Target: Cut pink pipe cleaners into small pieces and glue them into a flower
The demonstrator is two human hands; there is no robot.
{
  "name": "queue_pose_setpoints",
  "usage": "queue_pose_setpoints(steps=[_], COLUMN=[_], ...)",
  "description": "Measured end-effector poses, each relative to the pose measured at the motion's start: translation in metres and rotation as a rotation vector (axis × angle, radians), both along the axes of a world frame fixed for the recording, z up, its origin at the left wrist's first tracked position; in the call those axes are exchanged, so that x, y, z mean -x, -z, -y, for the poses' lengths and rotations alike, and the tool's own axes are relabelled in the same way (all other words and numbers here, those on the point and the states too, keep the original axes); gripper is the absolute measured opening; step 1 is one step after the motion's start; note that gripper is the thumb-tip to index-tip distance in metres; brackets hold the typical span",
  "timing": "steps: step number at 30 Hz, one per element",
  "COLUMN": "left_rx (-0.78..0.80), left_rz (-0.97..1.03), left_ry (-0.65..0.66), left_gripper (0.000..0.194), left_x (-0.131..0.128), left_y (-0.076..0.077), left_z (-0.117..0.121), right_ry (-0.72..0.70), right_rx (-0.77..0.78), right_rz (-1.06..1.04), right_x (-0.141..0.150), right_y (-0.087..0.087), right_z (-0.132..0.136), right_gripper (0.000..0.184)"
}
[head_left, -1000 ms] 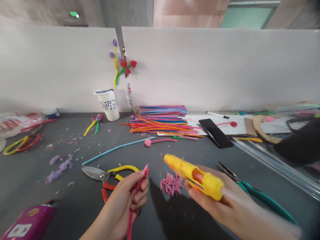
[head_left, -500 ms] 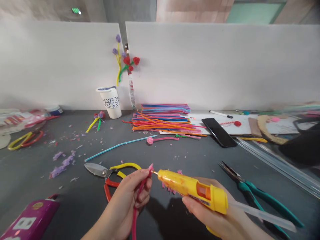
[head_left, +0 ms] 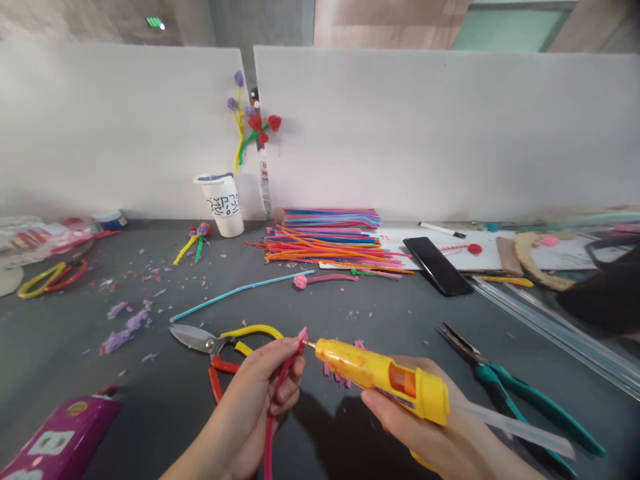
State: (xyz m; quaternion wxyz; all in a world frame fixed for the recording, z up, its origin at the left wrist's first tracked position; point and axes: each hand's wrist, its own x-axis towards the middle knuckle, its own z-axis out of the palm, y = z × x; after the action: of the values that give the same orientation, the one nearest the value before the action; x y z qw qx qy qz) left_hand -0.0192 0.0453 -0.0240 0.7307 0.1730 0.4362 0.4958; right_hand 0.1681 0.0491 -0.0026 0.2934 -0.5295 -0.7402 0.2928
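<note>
Pinched in my left hand (head_left: 265, 393) is a dark pink pipe cleaner (head_left: 269, 440), its long end hanging down below the fingers. A small light pink piece (head_left: 303, 335) sits at its top, by my fingertips. My right hand (head_left: 415, 413) grips a yellow hot glue gun (head_left: 380, 373) with a clear glue stick (head_left: 520, 427) out of its back. The metal nozzle points left and is at the pink piece; whether it touches cannot be made out. Behind the gun lie small pink cut pieces (head_left: 337, 377), partly hidden.
Red-and-yellow shears (head_left: 207, 341) lie beside my left hand, green-handled pliers (head_left: 505, 387) to the right. A purple power strip (head_left: 65, 437) is front left. Farther back are a blue pipe cleaner (head_left: 240, 290), a pipe cleaner pile (head_left: 325, 243), a white cup (head_left: 221, 207) and a phone (head_left: 437, 265).
The back of the glue gun and my right hand have shifted slightly left. My left hand keeps its hold on the pipe cleaner, and the nozzle stays at the pink piece.
</note>
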Motion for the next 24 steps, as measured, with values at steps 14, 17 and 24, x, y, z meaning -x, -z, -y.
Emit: queue_pose_setpoints(steps=[14,17,24], left_rx=[0.005,0.006,0.0], left_rz=[-0.011,-0.012,-0.037], left_ry=[0.02,0.008,0.033], left_gripper=[0.025,0.023,0.027], left_x=[0.001,0.0,0.001], left_y=[0.002,0.002,0.003], left_z=[-0.001,-0.002,-0.001], right_ry=[-0.031,-0.022,-0.02], right_rx=[0.113,0.125,0.05], right_rz=[-0.06,-0.047,0.022], right_x=[0.003,0.005,0.004], right_y=[-0.008,-0.01,-0.008], right_z=[-0.002,-0.002,-0.001], right_gripper=[0.02,0.019,0.02])
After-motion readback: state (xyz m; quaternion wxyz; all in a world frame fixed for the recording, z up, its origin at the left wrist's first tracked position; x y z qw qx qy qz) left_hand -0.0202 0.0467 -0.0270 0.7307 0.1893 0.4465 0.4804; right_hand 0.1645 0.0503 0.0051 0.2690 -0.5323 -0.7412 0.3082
